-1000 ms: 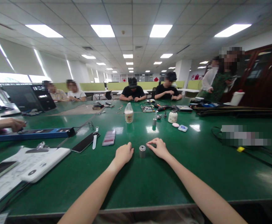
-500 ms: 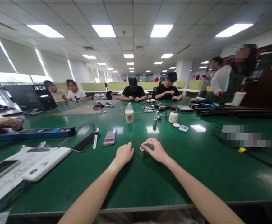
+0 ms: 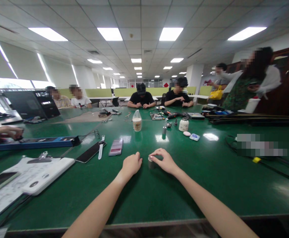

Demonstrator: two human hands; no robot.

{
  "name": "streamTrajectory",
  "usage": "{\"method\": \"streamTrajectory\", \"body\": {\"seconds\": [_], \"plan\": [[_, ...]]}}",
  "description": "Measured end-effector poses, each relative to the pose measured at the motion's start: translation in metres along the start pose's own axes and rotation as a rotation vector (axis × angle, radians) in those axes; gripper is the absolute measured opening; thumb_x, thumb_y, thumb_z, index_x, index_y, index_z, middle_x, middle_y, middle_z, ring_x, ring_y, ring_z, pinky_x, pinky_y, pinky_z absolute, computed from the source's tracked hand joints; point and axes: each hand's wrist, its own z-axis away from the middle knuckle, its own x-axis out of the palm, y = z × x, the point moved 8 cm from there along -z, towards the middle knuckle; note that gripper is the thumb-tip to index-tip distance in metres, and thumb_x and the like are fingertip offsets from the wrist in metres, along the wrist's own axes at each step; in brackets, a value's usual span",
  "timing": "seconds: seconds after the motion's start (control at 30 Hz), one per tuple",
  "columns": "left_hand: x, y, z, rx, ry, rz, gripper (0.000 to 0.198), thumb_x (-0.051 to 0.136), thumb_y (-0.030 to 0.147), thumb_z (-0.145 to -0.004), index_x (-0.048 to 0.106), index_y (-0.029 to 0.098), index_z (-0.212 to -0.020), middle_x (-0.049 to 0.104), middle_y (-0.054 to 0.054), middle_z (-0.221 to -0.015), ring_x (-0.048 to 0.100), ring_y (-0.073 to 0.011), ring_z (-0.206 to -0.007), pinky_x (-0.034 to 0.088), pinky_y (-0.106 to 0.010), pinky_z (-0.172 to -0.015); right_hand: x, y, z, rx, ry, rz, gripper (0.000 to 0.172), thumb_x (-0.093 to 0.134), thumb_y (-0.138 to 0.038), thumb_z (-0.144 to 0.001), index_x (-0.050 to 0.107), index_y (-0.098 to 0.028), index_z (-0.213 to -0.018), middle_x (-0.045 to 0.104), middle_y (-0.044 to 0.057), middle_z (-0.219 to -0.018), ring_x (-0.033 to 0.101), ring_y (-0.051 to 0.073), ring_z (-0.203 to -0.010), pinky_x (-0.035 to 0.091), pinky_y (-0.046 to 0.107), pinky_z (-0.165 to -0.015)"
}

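A small grey metal cylinder (image 3: 151, 163) stands upright on the green table in front of me. My right hand (image 3: 166, 161) reaches it from the right, with the thumb and index finger closed on its top rim. The fingers cover part of the lid end. To the left of the cylinder, apart from it, my left hand (image 3: 132, 164) rests on the table with its fingers curled in. Nothing shows in that hand, though its palm side is turned away. Farther back stands a second metal cylinder (image 3: 164, 132), beside a small dark part (image 3: 168, 125).
A bagged cup (image 3: 137, 123), a white jar (image 3: 183, 125) and a card stack (image 3: 116, 147) stand beyond my hands. On the left lie a black phone (image 3: 88, 152), a watch (image 3: 101, 147) and a white power bank (image 3: 49, 176). Another person's hand (image 3: 13, 133) works over a blue case. Cables lie right.
My right thumb and fingers have shifted slightly at the top of the cylinder. My left hand stays put. At the back right, the standing people have changed posture.
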Motion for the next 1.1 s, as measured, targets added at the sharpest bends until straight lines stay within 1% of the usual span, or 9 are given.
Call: {"method": "streamTrajectory", "body": {"seconds": [0.17, 0.3, 0.43, 0.6, 0.8, 0.97, 1.1], "plan": [[-0.001, 0.0, 0.001, 0.002, 0.01, -0.004, 0.022, 0.04, 0.035, -0.094, 0.053, 0.019, -0.101, 0.069, -0.011, -0.098, 0.067, -0.0246, -0.09, 0.047, -0.031, -0.073, -0.008, 0.002, -0.003, -0.007, 0.075, -0.031, 0.016, 0.062, -0.036, -0.085, 0.074, -0.028, -0.093, 0.065, 0.003, -0.093, 0.058, 0.019, -0.093, 0.042, 0.035, -0.089], [-0.002, 0.0, 0.001, 0.009, 0.024, -0.006, 0.021, 0.04, 0.035, -0.094, 0.054, 0.019, -0.1, 0.07, -0.011, -0.097, 0.067, -0.0246, -0.089, 0.046, -0.031, -0.072, -0.017, 0.019, -0.005, 0.066, 0.136, 0.028, 0.018, 0.062, -0.037, -0.085, 0.073, -0.03, -0.096, 0.066, 0.003, -0.094, 0.057, 0.02, -0.094, 0.041, 0.037, -0.089], [-0.002, 0.0, 0.0, 0.011, 0.027, -0.002, 0.021, 0.04, 0.035, -0.094, 0.053, 0.019, -0.099, 0.07, -0.01, -0.096, 0.067, -0.0245, -0.088, 0.046, -0.031, -0.071, -0.014, 0.041, -0.002, 0.199, 0.062, 0.219, 0.016, 0.063, -0.041, -0.084, 0.074, -0.037, -0.095, 0.063, 0.004, -0.098, 0.053, 0.024, -0.099, 0.037, 0.043, -0.088], [-0.001, 0.0, 0.0, 0.005, 0.019, 0.002, 0.022, 0.04, 0.035, -0.094, 0.054, 0.019, -0.099, 0.07, -0.01, -0.096, 0.067, -0.0246, -0.088, 0.046, -0.03, -0.07, -0.008, 0.049, 0.001, 0.209, -0.046, 0.377, 0.013, 0.065, -0.041, -0.082, 0.075, -0.041, -0.09, 0.059, 0.004, -0.1, 0.049, 0.025, -0.101, 0.035, 0.043, -0.087], [-0.003, 0.001, 0.0, 0.008, 0.028, -0.005, 0.022, 0.041, 0.036, -0.093, 0.054, 0.019, -0.098, 0.07, -0.01, -0.095, 0.067, -0.0248, -0.087, 0.046, -0.031, -0.069, -0.008, 0.065, 0.003, 0.306, -0.077, 0.423, 0.013, 0.066, -0.043, -0.081, 0.074, -0.043, -0.091, 0.057, 0.005, -0.103, 0.046, 0.027, -0.105, 0.034, 0.043, -0.088], [-0.002, 0.001, 0.0, 0.002, 0.021, -0.003, 0.021, 0.041, 0.035, -0.093, 0.054, 0.02, -0.098, 0.07, -0.01, -0.095, 0.067, -0.0244, -0.088, 0.046, -0.031, -0.07, -0.01, 0.069, 0.005, 0.337, -0.062, 0.413, 0.019, 0.068, -0.046, -0.078, 0.073, -0.043, -0.096, 0.056, 0.005, -0.105, 0.044, 0.028, -0.108, 0.033, 0.044, -0.09], [-0.002, 0.0, 0.0, 0.003, 0.019, 0.001, 0.021, 0.04, 0.035, -0.094, 0.054, 0.02, -0.099, 0.07, -0.01, -0.096, 0.067, -0.0247, -0.089, 0.047, -0.031, -0.071, -0.01, 0.069, 0.005, 0.344, -0.062, 0.406, 0.014, 0.068, -0.045, -0.078, 0.075, -0.04, -0.089, 0.057, 0.006, -0.106, 0.045, 0.028, -0.108, 0.033, 0.045, -0.09]]}}
